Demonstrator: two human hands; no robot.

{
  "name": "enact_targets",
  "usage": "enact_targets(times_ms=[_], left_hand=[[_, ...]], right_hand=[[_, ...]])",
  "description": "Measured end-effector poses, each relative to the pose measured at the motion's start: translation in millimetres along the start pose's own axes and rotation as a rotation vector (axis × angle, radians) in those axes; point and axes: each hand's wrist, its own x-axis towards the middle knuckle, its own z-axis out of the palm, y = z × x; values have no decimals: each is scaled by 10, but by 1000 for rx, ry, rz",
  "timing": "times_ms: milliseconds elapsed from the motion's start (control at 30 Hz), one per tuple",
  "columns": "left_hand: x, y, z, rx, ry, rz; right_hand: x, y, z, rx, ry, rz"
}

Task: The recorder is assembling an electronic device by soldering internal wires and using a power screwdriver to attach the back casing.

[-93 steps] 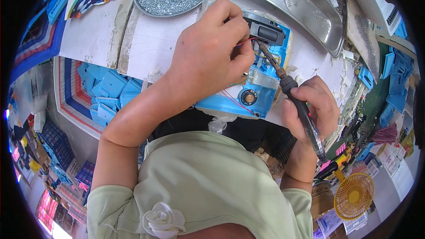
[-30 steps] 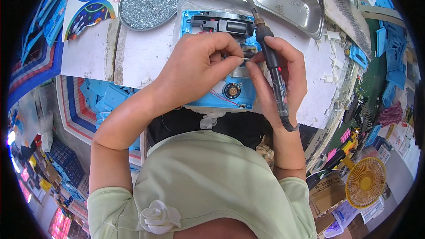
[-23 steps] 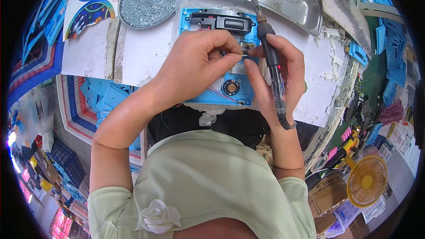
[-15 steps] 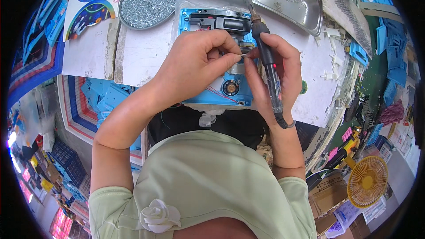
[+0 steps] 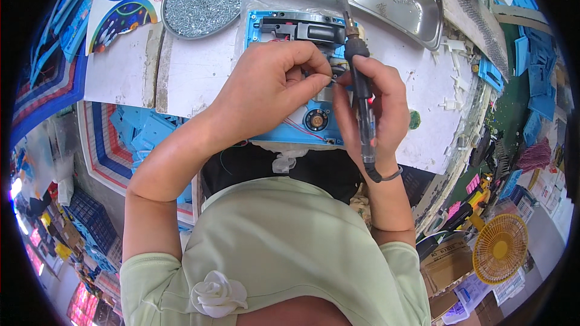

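My left hand (image 5: 266,87) is closed, thumb and index finger pinching the end of a thin light wire (image 5: 333,80). A soldering iron (image 5: 365,87) with a black handle is gripped in my right hand (image 5: 389,99), its metal tip pointing up and away from the wire. The right thumb presses the handle, while the fingertips of that hand meet the wire close to the left fingertips. Beneath both hands lies a blue plastic housing (image 5: 302,135) with a black slotted part (image 5: 309,31), a small round speaker (image 5: 316,119) and red wires. My hands hide its middle.
A round tray (image 5: 205,1) full of small screws stands at the back left. Behind the housing is a metal compartment tray (image 5: 399,15) with small parts. White plastic bits (image 5: 453,104) lie along the table's right edge. A yellow fan (image 5: 499,249) is at lower right.
The soldering iron has tilted a little: its tip has shifted right and its cord end left. The wire's end shows less between my fingertips. My left hand has barely moved.
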Motion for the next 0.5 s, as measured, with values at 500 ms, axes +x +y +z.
enact_targets(times_ms=[500], left_hand=[[-7, 11, 7, -22, 17, -14]], right_hand=[[16, -6, 41, 17, 64, 51]])
